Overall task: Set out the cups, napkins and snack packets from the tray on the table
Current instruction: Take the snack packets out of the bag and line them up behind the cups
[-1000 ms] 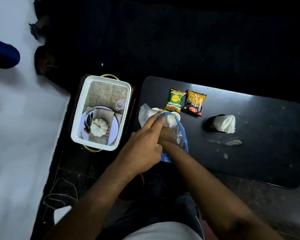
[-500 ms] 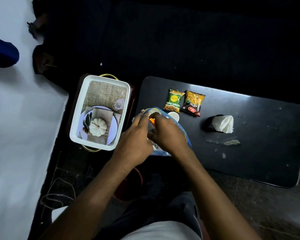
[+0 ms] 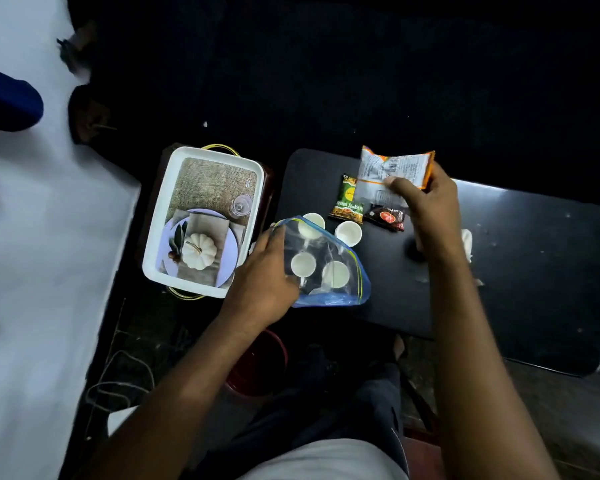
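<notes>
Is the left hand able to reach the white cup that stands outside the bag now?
Probably not at once: the left hand grips the clear bag, and the bag lies between it and the white cup. The cup itself stands uncovered.

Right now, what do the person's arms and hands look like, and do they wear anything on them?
Both forearms are bare up to the frame edge: no sleeves show. The left hand and right hand wear no gloves, and no rings, watch or bracelet are visible on the fingers or wrists. The light is dim, so small details could be missed.
</notes>
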